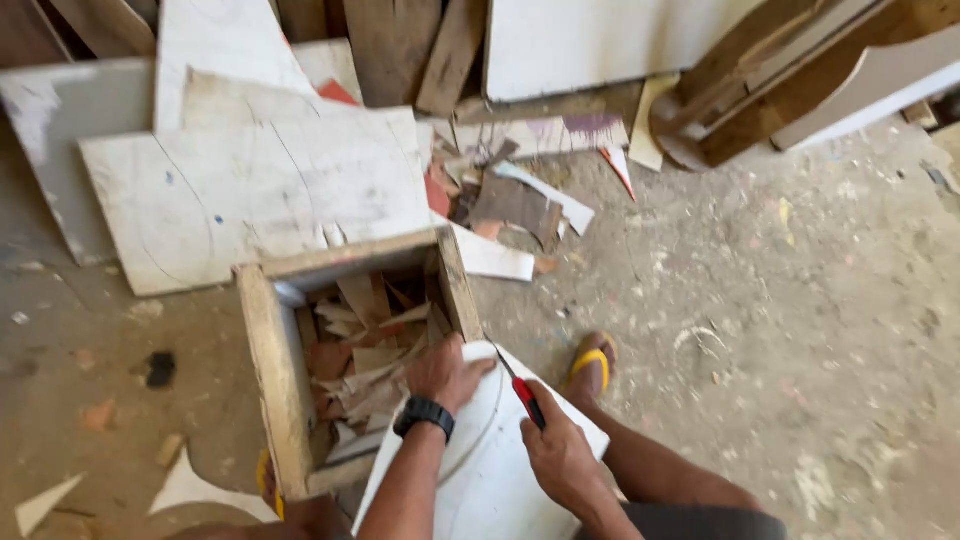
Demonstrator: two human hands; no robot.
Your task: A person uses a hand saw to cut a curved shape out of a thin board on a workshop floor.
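Your left hand point(447, 372), with a black watch on its wrist, is pressing flat and open on a white board point(490, 470) that is leaning on the wooden crate point(268, 370) of offcuts. At 3 o'clock from it, your right hand point(560, 452) is gripping a red-handled knife point(520, 390), its blade touching the board's upper edge. Your yellow sandal point(592, 362) is resting on the dusty floor point(780, 330) at 1 o'clock.

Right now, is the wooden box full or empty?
Partly full: the open-topped wooden box holds loose offcut scraps piled below its rim.
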